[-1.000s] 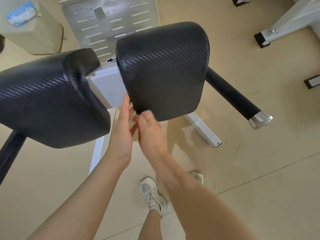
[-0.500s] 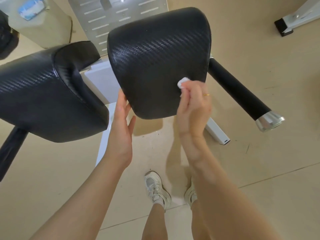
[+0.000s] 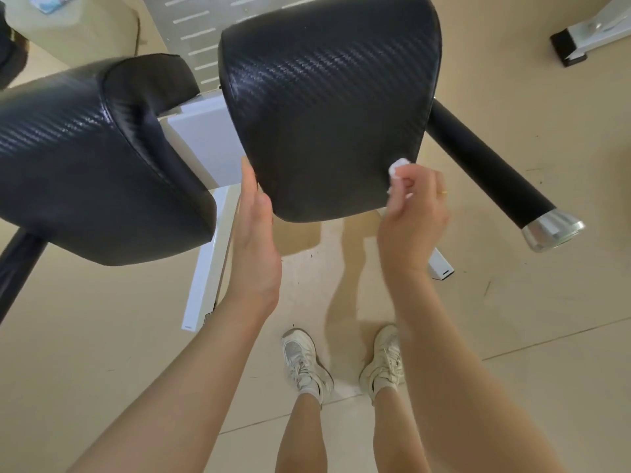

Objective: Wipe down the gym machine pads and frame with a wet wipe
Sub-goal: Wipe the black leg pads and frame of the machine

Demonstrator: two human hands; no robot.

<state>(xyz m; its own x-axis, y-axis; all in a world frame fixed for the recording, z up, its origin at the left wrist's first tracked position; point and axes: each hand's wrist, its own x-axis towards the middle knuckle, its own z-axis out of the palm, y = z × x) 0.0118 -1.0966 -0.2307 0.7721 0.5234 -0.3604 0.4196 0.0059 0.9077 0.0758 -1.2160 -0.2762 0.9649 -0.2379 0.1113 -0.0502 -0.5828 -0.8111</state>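
Note:
Two black textured pads fill the upper view: the right pad (image 3: 327, 107) in the middle and the left pad (image 3: 95, 158) beside it. My right hand (image 3: 415, 216) pinches a small bunched white wet wipe (image 3: 397, 167) against the right pad's lower right edge. My left hand (image 3: 254, 233) is flat with fingers straight, its palm against the same pad's lower left edge. The white frame (image 3: 208, 261) runs under the pads to the floor.
A black handle bar with a chrome end cap (image 3: 549, 228) sticks out to the right of the pad. A perforated grey metal plate (image 3: 191, 32) lies behind. Another machine's white foot (image 3: 580, 39) is at top right. My two white shoes (image 3: 304, 361) stand on the beige floor.
My right hand, with the wipe, moved from the pad's bottom edge to its lower right part and then a little further right and down. The left hand stayed at the pad's left edge.

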